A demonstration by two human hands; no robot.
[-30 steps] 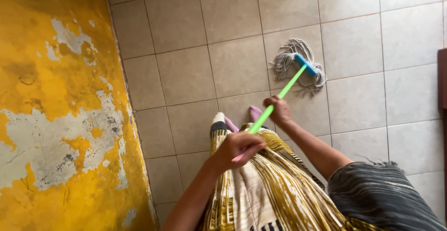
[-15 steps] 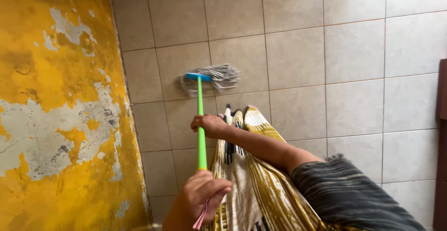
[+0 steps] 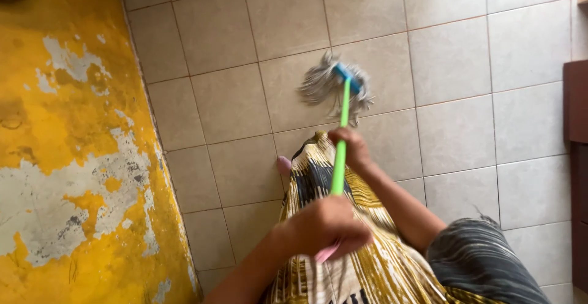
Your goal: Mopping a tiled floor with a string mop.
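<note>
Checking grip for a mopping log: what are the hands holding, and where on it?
Both hold the mop: left hand near the handle's pink top end, right hand midway down the green shaft.

Head-worn camera looks steeply down at a tiled floor (image 3: pixel 465 132).
The single close view faces forward past the wearer's arms, a peeling yellow wall (image 3: pixel 67 157) along its left edge.

Mop head (image 3: pixel 334 83) swung right from near the yellow wall (image 3: pixel 67 157), right hand (image 3: pixel 349 146) shifted right
</note>
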